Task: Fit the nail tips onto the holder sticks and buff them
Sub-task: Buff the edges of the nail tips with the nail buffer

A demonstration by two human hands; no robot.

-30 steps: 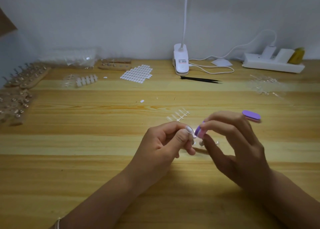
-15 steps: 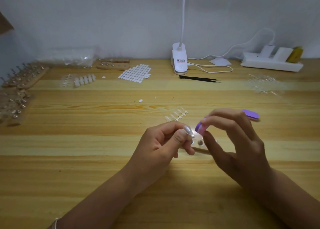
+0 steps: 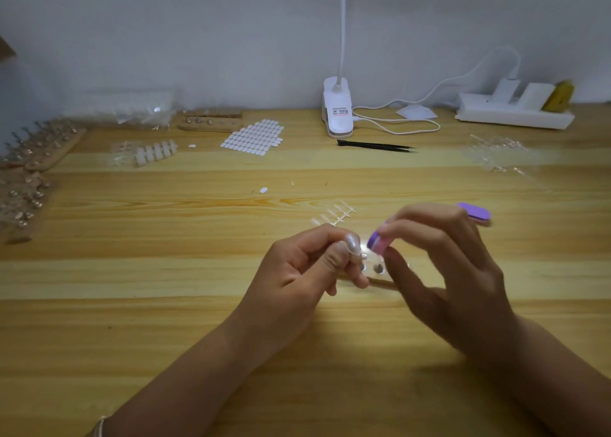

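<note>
**Buffing a nail tip, centre of frame — buffer end just beside the tip**
The left hand point(image 3: 297, 271) pinches a pearly nail tip point(image 3: 352, 244) between thumb and curled fingers. The right hand point(image 3: 453, 271) grips the purple buffer bar point(image 3: 376, 243), fingers curled round it. Its end has barely shifted in a second — judged mid-buffing, above the holder block point(image 3: 378, 269).

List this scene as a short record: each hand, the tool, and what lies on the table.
left hand: pinches a pale nail tip; its stick is hidden
right hand: grips the purple buffer block
contact: buffer's near end beside the tip; touch unclear
below hands: wooden holder base on the table
behind: nail tip strip, black tweezers
</note>
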